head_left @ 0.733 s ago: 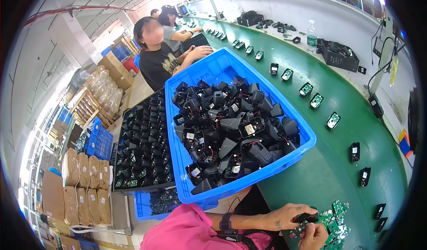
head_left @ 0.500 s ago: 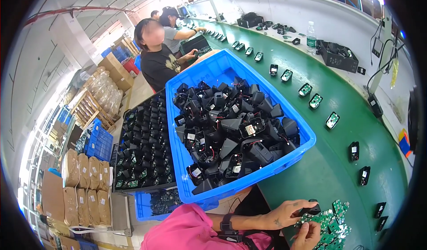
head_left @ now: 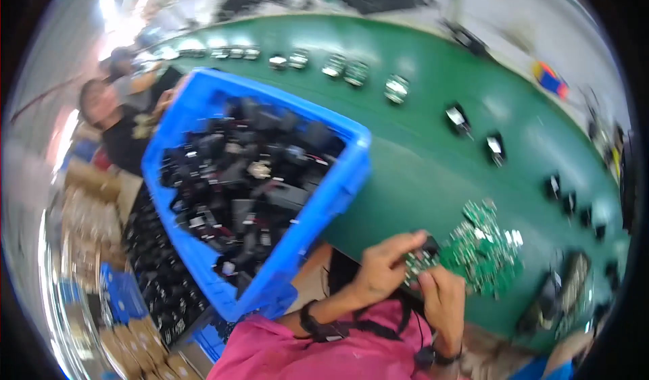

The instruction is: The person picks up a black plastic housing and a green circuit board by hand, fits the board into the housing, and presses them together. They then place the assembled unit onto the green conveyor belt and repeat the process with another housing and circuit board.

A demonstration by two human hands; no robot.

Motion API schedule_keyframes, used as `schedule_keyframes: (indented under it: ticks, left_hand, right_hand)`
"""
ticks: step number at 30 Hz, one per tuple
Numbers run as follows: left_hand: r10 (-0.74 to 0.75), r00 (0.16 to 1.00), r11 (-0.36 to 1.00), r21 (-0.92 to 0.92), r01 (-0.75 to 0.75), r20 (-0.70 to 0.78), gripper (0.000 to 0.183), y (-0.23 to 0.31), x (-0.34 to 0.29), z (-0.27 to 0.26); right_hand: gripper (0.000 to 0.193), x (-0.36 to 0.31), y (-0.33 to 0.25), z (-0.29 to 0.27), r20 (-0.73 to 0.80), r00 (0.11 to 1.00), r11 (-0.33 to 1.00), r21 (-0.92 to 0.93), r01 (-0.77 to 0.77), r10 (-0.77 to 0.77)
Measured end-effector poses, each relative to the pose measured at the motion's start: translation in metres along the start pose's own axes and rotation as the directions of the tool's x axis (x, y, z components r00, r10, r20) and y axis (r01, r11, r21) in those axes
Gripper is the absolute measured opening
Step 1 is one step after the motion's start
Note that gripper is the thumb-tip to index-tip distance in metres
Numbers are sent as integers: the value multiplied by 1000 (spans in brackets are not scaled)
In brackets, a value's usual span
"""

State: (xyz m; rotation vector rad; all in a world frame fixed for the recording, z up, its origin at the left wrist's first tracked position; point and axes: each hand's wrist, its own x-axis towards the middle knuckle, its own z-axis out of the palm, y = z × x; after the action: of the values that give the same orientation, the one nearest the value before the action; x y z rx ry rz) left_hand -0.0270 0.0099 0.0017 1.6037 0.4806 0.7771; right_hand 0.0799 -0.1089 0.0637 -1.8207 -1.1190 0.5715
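My left hand (head_left: 380, 270) is closed around a small black plastic housing (head_left: 430, 245) above the near part of the green bench. A green circuit board (head_left: 416, 265) lies at the housing's open side. The fingers of my right hand (head_left: 443, 300) are pressed against the board's near edge, thumb and fingertips together. Blur hides whether the board sits inside the housing or just against it. Right beside both hands is a loose pile of green circuit boards (head_left: 488, 253) on the bench.
A blue crate (head_left: 364, 152) heaped with black housings stands at the left. Housings with boards (head_left: 397, 89) line the green bench (head_left: 399, 170) along its far side. Several black housings (head_left: 495, 149) continue to the right. Another person (head_left: 120, 127) sits beyond the crate; an arm (head_left: 571, 353) shows lower right.
The view has swung right and down, so the crate and bench appear farther left. My hands stay together at the housing; a green board now shows between them.
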Motion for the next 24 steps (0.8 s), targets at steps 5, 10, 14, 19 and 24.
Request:
schedule_keyframes:
  ticks: [5,10,14,19,24]
  left_hand:
    - [-54,998,998,39,53,17,49,16,4,3]
    - [-102,975,987,-105,124,198,49,25,10,-1]
    - [-224,928,947,-161,280,297,45,27,9,-12]
    - [-281,921,929,-166,332,268,41,24,14,-11]
    - [-362,892,886,-198,420,273,41,23,20,-9]
  right_hand:
    - [20,2,7,5,-193,981,999,13,30,-27]
    - [23,-2,14,10,-287,958,995,-98,-13,-15]
    - [26,-1,16,13,-272,962,990,-137,-23,-15]
    - [14,0,22,17,-270,959,985,-125,-120,83]
    - [34,10,20,19,-204,965,979,151,-134,163]
